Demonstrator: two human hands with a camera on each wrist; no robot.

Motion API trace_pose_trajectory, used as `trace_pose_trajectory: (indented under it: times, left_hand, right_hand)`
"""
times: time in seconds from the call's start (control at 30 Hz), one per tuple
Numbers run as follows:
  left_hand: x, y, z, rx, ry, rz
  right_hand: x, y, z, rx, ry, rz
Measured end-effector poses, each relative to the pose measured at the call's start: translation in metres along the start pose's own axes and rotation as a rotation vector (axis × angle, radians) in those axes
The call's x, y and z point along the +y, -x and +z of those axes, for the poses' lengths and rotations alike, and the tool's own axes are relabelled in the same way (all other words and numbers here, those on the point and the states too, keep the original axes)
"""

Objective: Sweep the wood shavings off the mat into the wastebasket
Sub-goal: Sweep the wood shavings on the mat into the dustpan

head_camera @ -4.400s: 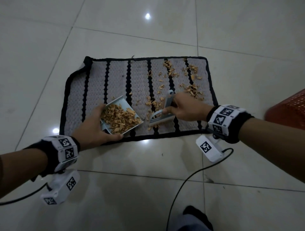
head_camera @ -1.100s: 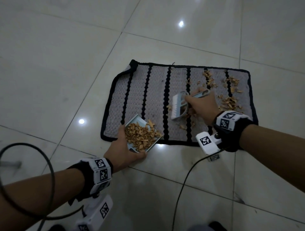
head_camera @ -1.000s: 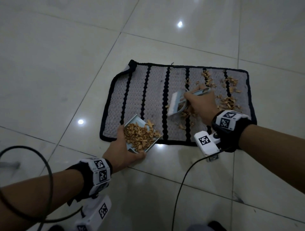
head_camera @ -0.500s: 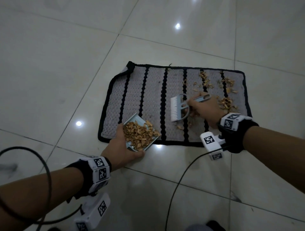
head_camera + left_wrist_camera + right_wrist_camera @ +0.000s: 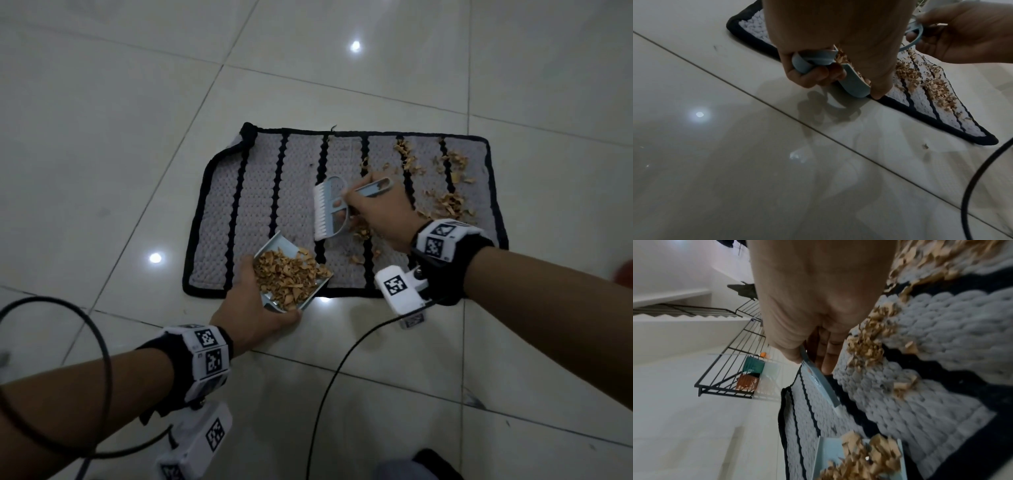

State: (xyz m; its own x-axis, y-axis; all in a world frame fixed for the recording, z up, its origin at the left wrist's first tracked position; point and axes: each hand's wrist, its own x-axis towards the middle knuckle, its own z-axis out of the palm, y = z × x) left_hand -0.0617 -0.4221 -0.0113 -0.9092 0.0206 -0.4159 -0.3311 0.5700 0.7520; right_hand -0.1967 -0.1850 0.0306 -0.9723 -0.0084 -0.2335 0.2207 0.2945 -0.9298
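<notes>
A grey mat with black stripes [image 5: 260,212] lies on the tiled floor. Loose wood shavings [image 5: 445,202] cover its right part. My left hand [image 5: 255,305] grips the handle of a pale blue dustpan [image 5: 294,277], heaped with shavings, at the mat's near edge. In the left wrist view my fingers curl round the dustpan handle [image 5: 809,62]. My right hand [image 5: 373,209] holds a pale blue hand brush [image 5: 329,209] over the middle of the mat, bristles pointing left. In the right wrist view the brush [image 5: 818,381] sticks out above the dustpan [image 5: 828,456]. No wastebasket shows clearly.
Glossy floor tiles [image 5: 102,137] surround the mat. A black cable [image 5: 329,394] trails from my right wrist across the floor, and another cable [image 5: 102,359] loops by my left arm. A reddish blur [image 5: 625,270] sits at the right edge. A wire rack [image 5: 731,369] stands far behind.
The brush has left the dustpan's mouth and now sits further up the mat, its bristles turned left. The dustpan stays at the mat's near edge, still full.
</notes>
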Motion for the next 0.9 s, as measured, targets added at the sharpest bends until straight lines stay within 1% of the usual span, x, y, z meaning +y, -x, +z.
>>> trace_pose_trajectory:
  times: [0.1,0.17,0.33,0.43,0.53,0.6,0.73,0.8,0.9]
  left_hand:
    - [0.000,0.002,0.002,0.000,-0.036,-0.023]
    - [0.003,0.002,0.004,0.006,-0.026,-0.014]
    - [0.006,-0.003,0.015,-0.019,0.016,0.027]
    - [0.011,-0.004,0.024,-0.081,0.040,0.016]
    - [0.018,-0.004,0.034,-0.068,0.038,0.010]
    - [0.022,-0.003,0.042,-0.054,0.030,-0.011]
    - [0.027,0.002,0.054,-0.020,-0.016,-0.060]
    - [0.032,0.004,0.061,-0.033,-0.044,-0.062]
    - [0.040,0.003,0.071,-0.043,-0.038,-0.055]
  right_hand:
    - [0.001,0.000,0.017,-0.020,0.060,-0.010]
    - [0.004,-0.002,0.016,-0.010,0.065,0.008]
    - [0.019,-0.004,-0.028,0.064,0.085,0.065]
    - [0.019,0.003,-0.053,0.079,0.030,0.062]
    - [0.011,0.008,-0.071,0.118,-0.016,0.006]
    - [0.010,0.007,-0.080,0.165,0.040,-0.045]
    - [0.011,0.006,-0.089,0.223,0.207,-0.159]
    - [0.007,0.005,-0.091,0.253,0.312,-0.225]
    - [-0.001,-0.001,-0.090,0.243,0.531,-0.329]
